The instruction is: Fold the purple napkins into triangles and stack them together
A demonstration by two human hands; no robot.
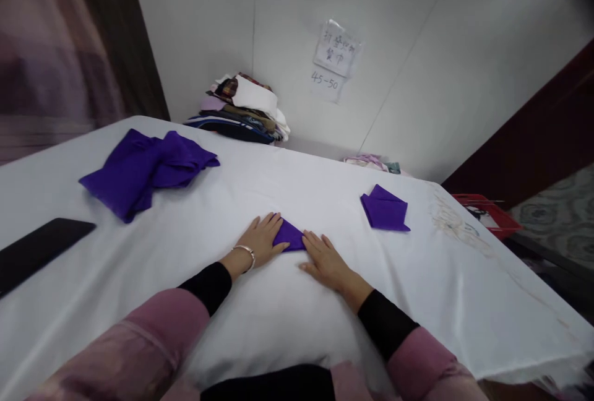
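Observation:
A small folded purple cloth napkin lies flat on the white tablecloth in front of me. My left hand rests flat over its left side, fingers stretched out and covering part of it. On its right corner lie the outstretched fingertips of my right hand, thumb apart. Both hands are open and press down rather than grip. Off to the right sits another purple napkin, folded into a pointed shape. Loose, crumpled purple cloths lie in a heap at the back left.
A flat black board-like object lies at the left edge. Folded clothes are stacked at the back against the wall, where a handwritten sign hangs. Beyond the table's right edge is a red basket.

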